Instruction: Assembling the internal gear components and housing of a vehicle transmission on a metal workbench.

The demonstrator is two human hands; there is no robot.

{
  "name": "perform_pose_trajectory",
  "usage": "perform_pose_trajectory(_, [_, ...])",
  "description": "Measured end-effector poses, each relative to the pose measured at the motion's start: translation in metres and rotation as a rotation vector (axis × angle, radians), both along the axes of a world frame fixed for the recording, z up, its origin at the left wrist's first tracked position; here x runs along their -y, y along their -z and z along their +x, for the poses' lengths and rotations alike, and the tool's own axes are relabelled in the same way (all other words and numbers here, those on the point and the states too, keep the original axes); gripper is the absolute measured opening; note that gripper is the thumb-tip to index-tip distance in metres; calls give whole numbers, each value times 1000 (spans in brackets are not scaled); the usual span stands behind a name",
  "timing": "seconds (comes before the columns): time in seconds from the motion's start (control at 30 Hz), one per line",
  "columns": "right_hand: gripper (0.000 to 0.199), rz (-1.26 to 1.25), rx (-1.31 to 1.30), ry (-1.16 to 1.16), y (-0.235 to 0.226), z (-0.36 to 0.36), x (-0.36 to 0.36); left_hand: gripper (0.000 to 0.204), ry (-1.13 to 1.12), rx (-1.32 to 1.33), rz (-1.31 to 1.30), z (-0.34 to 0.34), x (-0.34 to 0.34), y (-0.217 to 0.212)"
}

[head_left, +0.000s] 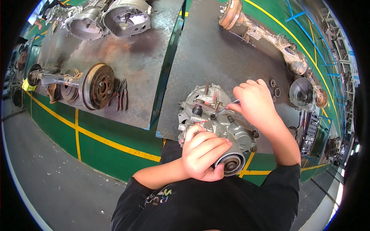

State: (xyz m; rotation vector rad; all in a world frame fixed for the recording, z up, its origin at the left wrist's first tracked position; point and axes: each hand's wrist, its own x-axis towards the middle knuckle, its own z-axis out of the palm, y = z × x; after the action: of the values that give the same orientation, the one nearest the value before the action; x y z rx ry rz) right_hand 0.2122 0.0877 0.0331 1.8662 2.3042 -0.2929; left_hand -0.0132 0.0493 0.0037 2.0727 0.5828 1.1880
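Note:
A grey metal gearbox (243,135) lies on the near edge of the steel-topped table in front of me. My left hand (204,153) is wrapped round its tail end, beside the round open outlet, with the thumb under the rim. In my right hand (253,101) is a slim metal wrench (221,112), closed in a fist with the thumb along the shaft. The wrench's far end meets the top of the gearbox near a bolt; the exact fit is too small to tell. Next to it stands a black rubber-capped part (197,109).
Two small metal rings (276,92) lie right of the gearbox. A long rusty axle (285,48) runs along the table's right side, and a tool case (309,133) sits at the right. On the left table (131,65) are bell housings (125,19), a drum axle (98,86) and pliers (123,94).

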Motion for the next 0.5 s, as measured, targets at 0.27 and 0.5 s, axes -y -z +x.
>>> perform_pose_trajectory(0.27, [40,128,-186,-539,33,-1,-72,39,-17,-3,18,4,0,-3])
perform_pose_trajectory(0.5, [45,231,-478,-840,42,-13,-100,38,-12,-10,39,4,0,-3])
